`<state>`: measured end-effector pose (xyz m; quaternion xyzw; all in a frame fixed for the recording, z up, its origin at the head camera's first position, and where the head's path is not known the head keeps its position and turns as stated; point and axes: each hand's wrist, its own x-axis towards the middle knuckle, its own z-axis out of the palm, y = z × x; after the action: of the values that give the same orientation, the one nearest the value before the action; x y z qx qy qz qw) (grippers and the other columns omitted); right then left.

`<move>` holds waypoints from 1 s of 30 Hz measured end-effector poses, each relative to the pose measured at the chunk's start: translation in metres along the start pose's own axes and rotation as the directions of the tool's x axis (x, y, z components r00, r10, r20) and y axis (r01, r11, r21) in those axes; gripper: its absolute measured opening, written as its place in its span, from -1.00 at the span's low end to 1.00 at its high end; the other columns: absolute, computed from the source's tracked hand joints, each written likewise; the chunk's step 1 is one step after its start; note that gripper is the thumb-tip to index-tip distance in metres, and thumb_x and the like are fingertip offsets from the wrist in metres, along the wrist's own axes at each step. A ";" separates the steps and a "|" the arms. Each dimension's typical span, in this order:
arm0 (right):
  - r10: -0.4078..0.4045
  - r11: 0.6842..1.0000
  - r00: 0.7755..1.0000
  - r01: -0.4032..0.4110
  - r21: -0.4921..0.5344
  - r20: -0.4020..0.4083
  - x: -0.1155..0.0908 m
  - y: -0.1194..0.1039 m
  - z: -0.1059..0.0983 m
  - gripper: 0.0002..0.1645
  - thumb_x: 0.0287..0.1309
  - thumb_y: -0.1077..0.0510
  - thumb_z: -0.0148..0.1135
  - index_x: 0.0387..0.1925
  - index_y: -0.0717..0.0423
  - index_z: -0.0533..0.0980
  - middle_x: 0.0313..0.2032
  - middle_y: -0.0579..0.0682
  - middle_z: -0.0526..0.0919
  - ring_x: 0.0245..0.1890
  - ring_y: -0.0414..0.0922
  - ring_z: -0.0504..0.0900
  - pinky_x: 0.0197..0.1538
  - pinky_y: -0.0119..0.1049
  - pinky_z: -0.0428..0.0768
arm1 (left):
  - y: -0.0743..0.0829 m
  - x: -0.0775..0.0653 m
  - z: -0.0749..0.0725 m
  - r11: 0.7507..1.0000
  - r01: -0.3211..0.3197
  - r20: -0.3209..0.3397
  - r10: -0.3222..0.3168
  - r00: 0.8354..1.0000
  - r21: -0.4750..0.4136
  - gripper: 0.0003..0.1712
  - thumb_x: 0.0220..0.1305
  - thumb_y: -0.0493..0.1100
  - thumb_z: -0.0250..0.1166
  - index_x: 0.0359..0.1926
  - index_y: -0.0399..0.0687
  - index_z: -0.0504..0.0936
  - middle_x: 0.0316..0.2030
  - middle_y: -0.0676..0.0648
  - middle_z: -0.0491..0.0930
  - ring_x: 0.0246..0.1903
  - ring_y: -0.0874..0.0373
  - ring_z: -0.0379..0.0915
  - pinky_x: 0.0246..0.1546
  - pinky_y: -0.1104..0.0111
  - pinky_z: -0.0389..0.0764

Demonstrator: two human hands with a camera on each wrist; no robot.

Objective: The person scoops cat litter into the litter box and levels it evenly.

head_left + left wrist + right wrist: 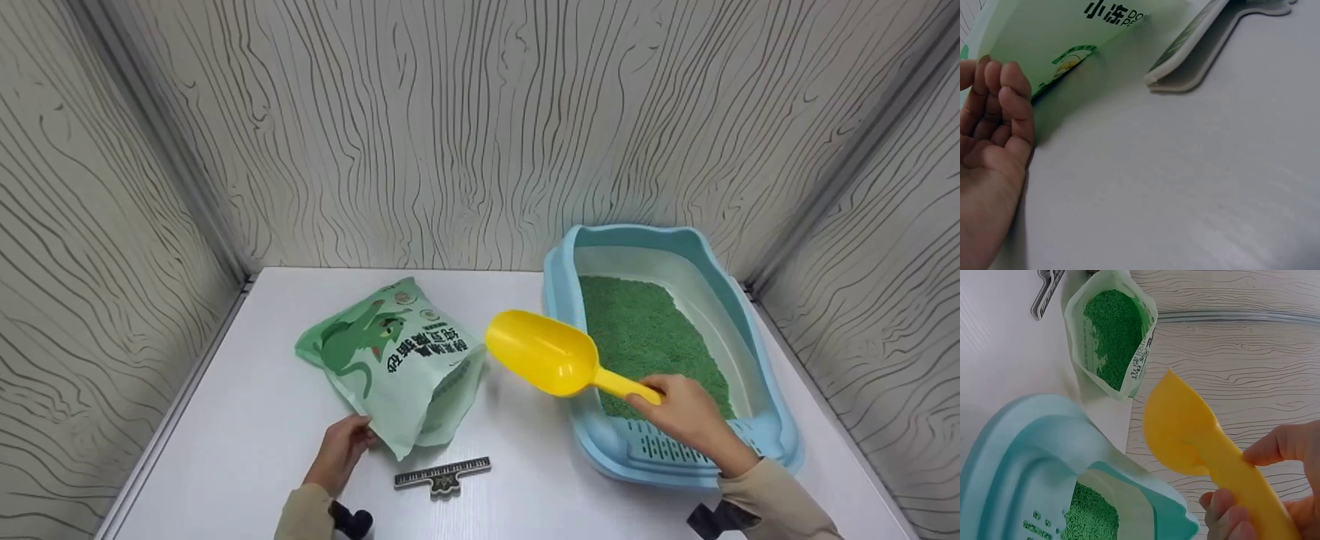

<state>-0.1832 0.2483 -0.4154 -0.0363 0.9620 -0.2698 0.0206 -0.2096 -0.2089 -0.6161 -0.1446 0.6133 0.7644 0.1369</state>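
My right hand grips the handle of a yellow scoop, held above the litter box's left rim with its bowl pointing left toward the bag. No litter shows in the bowl. A pale green cat litter bag lies on the table, its open mouth facing front right. With curled fingers, my left hand pinches the near left edge of the bag by the mouth. Inside the bag, green pellets show in the right wrist view. The blue litter box holds a layer of green litter.
A long clip with a piano-key pattern lies on the white table in front of the bag. Wood-grain panels stand at the back and both sides. The litter box's slotted front ledge is beneath my right hand.
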 end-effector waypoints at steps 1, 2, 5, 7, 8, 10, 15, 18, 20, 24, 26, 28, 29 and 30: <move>-0.008 1.000 1.000 0.008 -0.003 0.011 0.000 -0.001 0.001 -0.66 0.10 0.09 0.22 -0.19 0.26 0.64 -0.60 -0.04 0.58 -0.72 -0.27 0.28 -0.62 -0.44 0.27 | 0.000 0.000 0.000 1.000 0.000 0.003 0.000 1.000 0.005 -0.80 0.35 -0.08 0.04 -0.25 -0.11 0.48 -0.38 0.08 0.45 -0.29 0.22 0.40 -0.15 0.42 0.52; -0.010 1.000 1.000 0.010 -0.006 0.021 0.000 -0.002 0.002 -0.68 0.09 0.09 0.22 -0.21 0.24 0.65 -0.61 -0.05 0.57 -0.73 -0.27 0.28 -0.61 -0.44 0.27 | 0.000 0.000 0.000 1.000 0.000 0.006 0.000 1.000 0.009 -0.80 0.35 -0.07 0.04 -0.25 -0.11 0.48 -0.38 0.08 0.45 -0.29 0.22 0.40 -0.16 0.42 0.51; -0.011 1.000 0.999 0.011 -0.012 0.043 0.000 -0.005 0.005 -0.73 0.07 0.09 0.23 -0.26 0.19 0.67 -0.63 -0.07 0.56 -0.73 -0.26 0.29 -0.62 -0.43 0.27 | 0.000 0.000 -0.001 1.000 -0.004 0.024 0.003 1.000 0.019 -0.79 0.36 -0.06 0.03 -0.25 -0.11 0.46 -0.38 0.08 0.43 -0.29 0.21 0.38 -0.16 0.42 0.49; -0.013 1.000 0.999 0.014 -0.023 0.051 0.000 -0.005 0.007 -0.76 0.06 0.09 0.24 -0.31 0.15 0.68 -0.64 -0.08 0.56 -0.73 -0.25 0.29 -0.61 -0.43 0.27 | -0.001 -0.001 -0.001 1.000 -0.005 0.030 0.004 1.000 0.019 -0.80 0.36 -0.06 0.03 -0.26 -0.10 0.45 -0.38 0.08 0.42 -0.29 0.21 0.38 -0.16 0.41 0.49; -0.011 0.999 0.998 0.013 -0.029 0.055 0.000 -0.006 0.008 -0.77 0.06 0.09 0.24 -0.33 0.14 0.68 -0.65 -0.08 0.55 -0.73 -0.25 0.29 -0.61 -0.43 0.27 | -0.001 -0.001 -0.002 1.000 -0.005 0.031 0.004 1.000 0.019 -0.80 0.36 -0.07 0.03 -0.26 -0.10 0.45 -0.38 0.08 0.42 -0.30 0.21 0.38 -0.16 0.41 0.49; -0.012 0.999 0.998 0.015 -0.038 0.066 0.000 -0.006 0.010 -0.79 0.04 0.09 0.25 -0.38 0.13 0.67 -0.66 -0.08 0.53 -0.73 -0.24 0.29 -0.60 -0.42 0.27 | -0.001 -0.001 -0.001 1.000 -0.006 0.029 0.006 1.000 0.018 -0.80 0.36 -0.07 0.03 -0.27 -0.10 0.45 -0.39 0.08 0.43 -0.30 0.21 0.38 -0.16 0.42 0.49; -0.027 0.999 0.994 0.032 -0.044 0.107 -0.001 -0.007 0.018 -0.79 -0.01 0.09 0.24 -0.47 0.15 0.66 -0.67 -0.09 0.52 -0.71 -0.24 0.31 -0.59 -0.42 0.27 | 0.000 -0.001 -0.001 1.000 -0.007 0.017 0.007 1.000 0.000 -0.82 0.36 -0.09 0.06 -0.30 -0.10 0.47 -0.39 0.08 0.44 -0.30 0.22 0.38 -0.16 0.42 0.50; -0.062 0.997 0.990 0.068 -0.039 0.127 0.000 -0.009 0.028 -0.77 -0.05 0.07 0.26 -0.49 0.18 0.65 -0.65 -0.08 0.53 -0.68 -0.24 0.32 -0.57 -0.42 0.27 | 0.001 -0.001 -0.001 1.000 -0.010 0.020 0.010 1.000 -0.009 -0.82 0.37 -0.10 0.05 -0.29 -0.09 0.48 -0.39 0.08 0.44 -0.30 0.22 0.38 -0.16 0.42 0.50; -0.091 0.995 0.987 0.097 -0.036 0.134 0.001 -0.012 0.036 -0.76 -0.10 0.08 0.29 -0.47 0.21 0.65 -0.63 -0.07 0.56 -0.64 -0.23 0.33 -0.54 -0.42 0.29 | 0.001 -0.001 -0.001 1.000 -0.011 0.019 0.011 1.000 -0.013 -0.82 0.37 -0.10 0.05 -0.29 -0.09 0.48 -0.40 0.08 0.44 -0.30 0.23 0.38 -0.16 0.42 0.50; -0.134 0.990 0.981 0.139 -0.030 0.139 0.003 -0.020 0.053 -0.73 -0.21 0.15 0.33 -0.41 0.26 0.64 -0.56 -0.03 0.62 -0.58 -0.22 0.37 -0.49 -0.40 0.33 | 0.001 -0.001 -0.002 1.000 -0.011 0.018 0.011 1.000 -0.005 -0.81 0.37 -0.08 0.06 -0.28 -0.09 0.49 -0.39 0.09 0.45 -0.30 0.23 0.39 -0.15 0.43 0.51; -0.129 0.991 0.980 0.135 -0.025 0.152 0.005 -0.025 0.059 -0.74 -0.23 0.19 0.34 -0.41 0.27 0.63 -0.55 -0.01 0.63 -0.56 -0.21 0.39 -0.47 -0.38 0.36 | 0.001 -0.001 -0.002 1.000 -0.015 0.017 0.015 1.000 -0.002 -0.81 0.36 -0.08 0.06 -0.26 -0.10 0.49 -0.39 0.09 0.46 -0.29 0.23 0.40 -0.16 0.43 0.52; -0.130 0.991 0.978 0.135 -0.020 0.160 0.006 -0.029 0.065 -0.76 -0.22 0.21 0.35 -0.42 0.28 0.62 -0.54 0.00 0.62 -0.55 -0.19 0.39 -0.45 -0.36 0.37 | 0.000 -0.001 -0.002 1.000 -0.014 0.020 0.014 1.000 -0.002 -0.80 0.36 -0.07 0.06 -0.25 -0.10 0.49 -0.39 0.09 0.46 -0.30 0.23 0.40 -0.16 0.43 0.52; -0.127 0.991 0.978 0.131 -0.013 0.167 0.006 -0.031 0.068 -0.76 -0.21 0.22 0.35 -0.42 0.29 0.62 -0.54 0.01 0.62 -0.54 -0.19 0.40 -0.45 -0.36 0.37 | 0.000 -0.001 -0.002 1.000 -0.015 0.019 0.015 1.000 -0.007 -0.81 0.36 -0.08 0.06 -0.26 -0.11 0.49 -0.39 0.09 0.46 -0.31 0.24 0.40 -0.17 0.43 0.52; -0.128 0.991 0.977 0.132 -0.012 0.170 0.007 -0.033 0.070 -0.77 -0.20 0.21 0.35 -0.42 0.29 0.62 -0.54 0.02 0.62 -0.54 -0.18 0.40 -0.44 -0.35 0.37 | 0.000 -0.001 -0.002 1.000 -0.015 0.019 0.015 1.000 -0.011 -0.82 0.36 -0.09 0.06 -0.27 -0.11 0.49 -0.40 0.09 0.46 -0.32 0.25 0.40 -0.18 0.44 0.53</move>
<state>-0.1838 0.1832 -0.4581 -0.1220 0.9554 -0.2556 0.0841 -0.2084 -0.2105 -0.6160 -0.1334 0.6088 0.7700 0.1363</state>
